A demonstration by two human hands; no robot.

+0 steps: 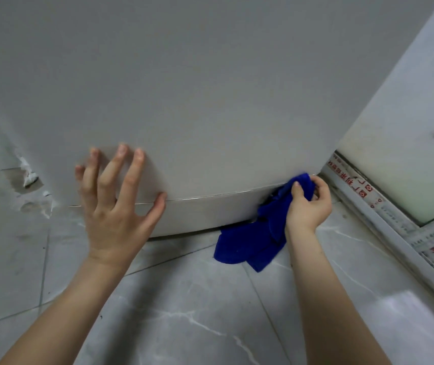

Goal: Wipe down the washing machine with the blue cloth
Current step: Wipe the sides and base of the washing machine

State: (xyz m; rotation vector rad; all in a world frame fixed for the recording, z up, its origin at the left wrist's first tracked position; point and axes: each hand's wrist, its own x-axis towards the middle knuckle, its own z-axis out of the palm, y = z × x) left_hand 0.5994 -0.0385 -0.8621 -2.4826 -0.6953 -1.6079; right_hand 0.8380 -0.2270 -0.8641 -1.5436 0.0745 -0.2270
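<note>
My right hand (308,204) grasps the blue cloth (250,243) at the washing machine's (210,101) lower right corner, and the cloth's tail trails onto the floor (184,312). My left hand (115,206) lies spread flat on the front panel. The door frame (363,191) is close by, its red print too small to read.

Grey marble-look floor tiles (210,325) w/ white veins are spreading across the near area, grout lines running diag. At right, a white frame (384,227) is wearing protective film w/ red print, and its frosted glass pane (400,159) is glowing pale. White debris (29,177) is lying far left.
</note>
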